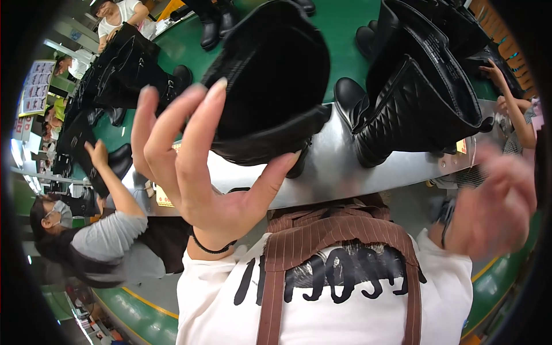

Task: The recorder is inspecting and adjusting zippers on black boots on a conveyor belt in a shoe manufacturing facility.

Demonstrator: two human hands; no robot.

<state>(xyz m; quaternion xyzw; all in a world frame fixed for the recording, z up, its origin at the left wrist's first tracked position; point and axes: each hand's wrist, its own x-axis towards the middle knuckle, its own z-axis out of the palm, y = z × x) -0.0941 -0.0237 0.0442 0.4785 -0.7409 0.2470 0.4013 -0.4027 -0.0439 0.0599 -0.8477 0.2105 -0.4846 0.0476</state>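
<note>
A tall black boot point(261, 132) stands in front of me, its wide shaft opening turned up toward my view. My left hand point(207, 167) is at its near left side, fingers apart and stretched upward. The thumb lies by the near side of the shaft and the index fingertip by its left edge; whether they press on it I cannot tell. To the right a pair of black quilted boots point(402, 115) stands on the metal table edge point(333, 178). My right hand point(494, 201) is raised away from the boots at the right, smeared by motion, its fingers unclear.
More black boots point(129, 69) line the green table surface point(351, 14) at the left and far side. A masked co-worker point(109, 247) reaches in from the left. Another person's arm point(512, 109) is at the far right, and a seated person point(121, 20) is at the back left.
</note>
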